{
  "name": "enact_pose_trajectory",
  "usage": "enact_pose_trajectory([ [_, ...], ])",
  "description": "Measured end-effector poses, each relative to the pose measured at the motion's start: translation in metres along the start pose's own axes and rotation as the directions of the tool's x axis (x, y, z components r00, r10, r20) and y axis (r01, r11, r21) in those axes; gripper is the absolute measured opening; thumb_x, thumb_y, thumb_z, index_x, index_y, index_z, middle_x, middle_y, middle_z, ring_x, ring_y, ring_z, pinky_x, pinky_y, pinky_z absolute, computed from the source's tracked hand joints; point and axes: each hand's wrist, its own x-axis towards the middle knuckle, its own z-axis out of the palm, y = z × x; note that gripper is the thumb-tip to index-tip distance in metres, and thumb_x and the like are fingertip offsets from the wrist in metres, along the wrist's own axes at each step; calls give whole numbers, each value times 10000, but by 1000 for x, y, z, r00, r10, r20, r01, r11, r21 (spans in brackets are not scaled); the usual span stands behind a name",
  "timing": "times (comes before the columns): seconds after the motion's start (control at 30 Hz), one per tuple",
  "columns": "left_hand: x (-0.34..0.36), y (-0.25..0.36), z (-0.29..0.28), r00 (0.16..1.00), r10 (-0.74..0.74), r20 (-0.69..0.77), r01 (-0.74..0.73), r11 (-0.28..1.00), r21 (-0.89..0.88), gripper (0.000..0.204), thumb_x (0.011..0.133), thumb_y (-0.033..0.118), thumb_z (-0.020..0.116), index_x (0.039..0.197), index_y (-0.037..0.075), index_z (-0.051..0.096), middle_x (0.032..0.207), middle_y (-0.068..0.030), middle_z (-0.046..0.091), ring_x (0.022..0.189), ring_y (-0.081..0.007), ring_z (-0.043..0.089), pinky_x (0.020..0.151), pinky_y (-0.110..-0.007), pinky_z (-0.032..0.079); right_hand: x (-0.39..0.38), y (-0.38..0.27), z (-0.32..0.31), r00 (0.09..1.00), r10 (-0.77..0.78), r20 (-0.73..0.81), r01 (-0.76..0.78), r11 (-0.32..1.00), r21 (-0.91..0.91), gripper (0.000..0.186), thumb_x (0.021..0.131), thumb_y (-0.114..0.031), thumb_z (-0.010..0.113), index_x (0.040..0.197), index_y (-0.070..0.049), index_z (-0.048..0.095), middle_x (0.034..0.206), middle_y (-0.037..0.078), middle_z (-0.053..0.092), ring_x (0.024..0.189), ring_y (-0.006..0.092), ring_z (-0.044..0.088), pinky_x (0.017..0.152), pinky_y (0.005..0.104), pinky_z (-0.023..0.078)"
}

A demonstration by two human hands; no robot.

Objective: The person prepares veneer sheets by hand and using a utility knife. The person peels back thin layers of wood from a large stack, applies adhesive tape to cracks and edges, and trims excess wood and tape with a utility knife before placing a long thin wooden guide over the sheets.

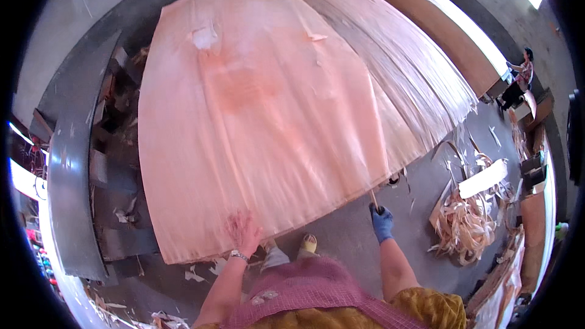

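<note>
A large pinkish wood veneer sheet (262,134) lies on top of a stack in front of me, its near edge close to my body. My left hand (245,231) is bare, with a watch at the wrist, and rests with fingers spread on the sheet's near edge. To the right, my right hand (382,224) wears a blue glove with dark fingertips. It is closed round the lower end of a thin brown strip (373,197), which reaches up to the sheet's near right corner. Whether the strip is joined to the sheet I cannot tell.
Another veneer stack (396,61) with a ragged edge adjoins on the right. A heap of veneer scraps (466,222) lies on the floor at right. A long grey metal beam (76,170) runs along the left. Another person (523,76) stands by a far stack (439,18).
</note>
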Motion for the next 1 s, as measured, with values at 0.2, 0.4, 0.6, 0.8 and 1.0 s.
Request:
enact_pose_trajectory([
  [0.2, 21, 0, -1, 987, -16, 159, 6, 998, 62, 770, 841, 419, 633, 1500, 194, 304, 1544, -172, 266, 1426, -394, 209, 1146, -601, 97, -10, 100, -71, 995, 62, -84, -60, 998, 21, 555, 848, -478, 680, 610, -13, 493, 543, 118, 338, 519, 167, 332, 498, 392, 313],
  [0.4, 30, 1, 5, 983, 26, 182, -41, 996, 83, 726, 854, 434, 598, 1467, 135, 348, 1498, -177, 347, 1399, -344, 290, 1138, -556, 171, -11, 226, -163, 936, -23, -351, -60, 973, -223, 469, 830, -433, 706, 623, -37, 562, 560, 147, 549, 493, 248, 507, 524, 393, 405],
  [0.6, 52, 10, -14, 943, -27, 333, -17, 991, 129, 697, 843, 432, 608, 1448, 174, 376, 1377, -185, 469, 1270, -367, 448, 1081, -571, 260, 16, 245, -219, 907, -128, -400, 29, 969, -244, 362, 852, -354, 684, 685, -47, 588, 612, 177, 572, 526, 319, 545, 534, 416, 420],
  [0.8, 67, 22, -26, 972, -157, 175, 151, 987, 45, 658, 832, 395, 633, 1407, 158, 418, 1243, -203, 554, 1179, -373, 513, 1037, -548, 318, 55, 94, -140, 961, -103, -256, 119, 992, 48, 438, 843, -387, 708, 671, -9, 569, 587, 179, 516, 473, 285, 454, 497, 388, 404],
  [1.0, 144, 45, -45, 998, 49, -42, -50, 999, -18, 628, 833, 345, 636, 1376, 95, 443, 1206, -173, 567, 1148, -340, 530, 1022, -506, 337, 133, -85, -65, 993, -114, 10, 109, 968, 225, 483, 862, -470, 651, 724, -9, 608, 664, 217, 583, 618, 343, 595, 599, 426, 445],
])
